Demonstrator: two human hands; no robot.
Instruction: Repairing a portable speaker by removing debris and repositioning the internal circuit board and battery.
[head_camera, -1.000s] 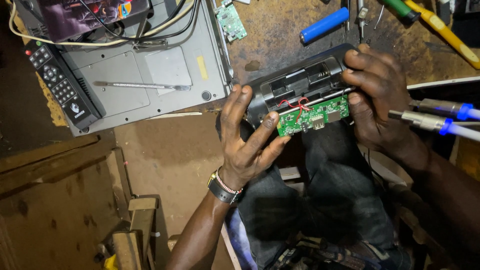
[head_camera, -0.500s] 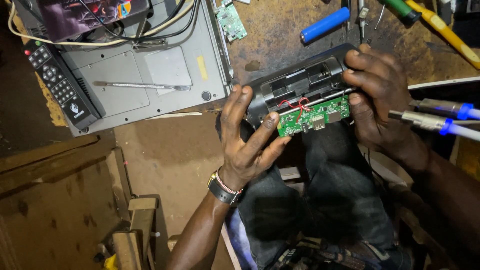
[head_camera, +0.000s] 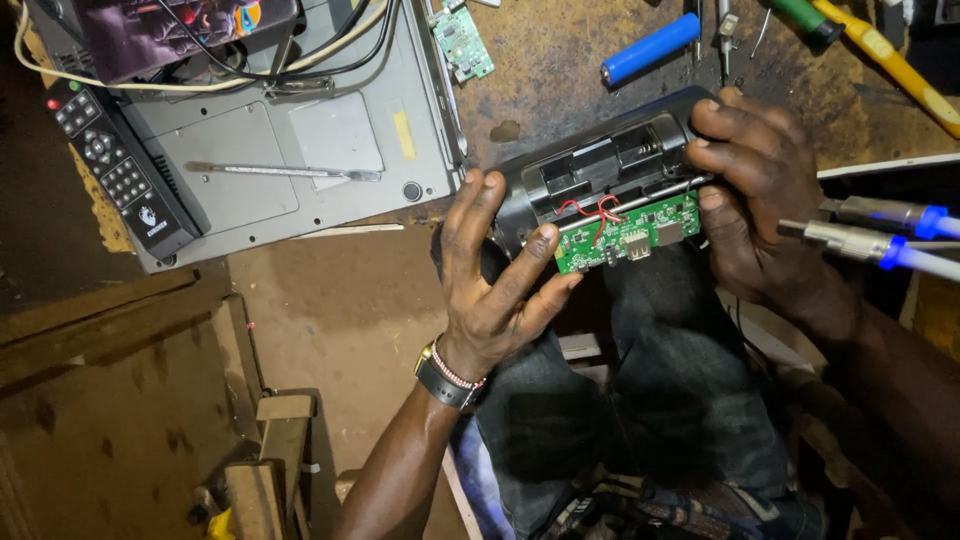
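Hardly anything has changed since the earlier frames: both your hands sit where they did, and the opened black speaker casing (head_camera: 610, 175) lies between them just as before. Your left hand (head_camera: 495, 285) is spread wide, palm facing up toward you, fingers fanned; the thumb tip presses against the lower left corner of the green circuit board (head_camera: 630, 228) while the other fingertips rest on the casing's rounded left end, so the hand props the casing rather than clenching it. A watch and a beaded band circle that wrist. Up and to the left of this hand lie a grey flat device (head_camera: 300, 150) with a thin metal tool (head_camera: 285, 171) on it and a black remote control (head_camera: 115, 170). The board hangs from the casing's lower edge by red wires (head_camera: 590, 212). Your right hand (head_camera: 755, 190) grasps the casing's right end, fingers curled over the top and front, thumb side hidden beneath. Above that hand lies a blue cylindrical cell (head_camera: 650, 48); just right of it, two metal-tipped probes with blue bodies (head_camera: 880, 230) point toward your knuckles.
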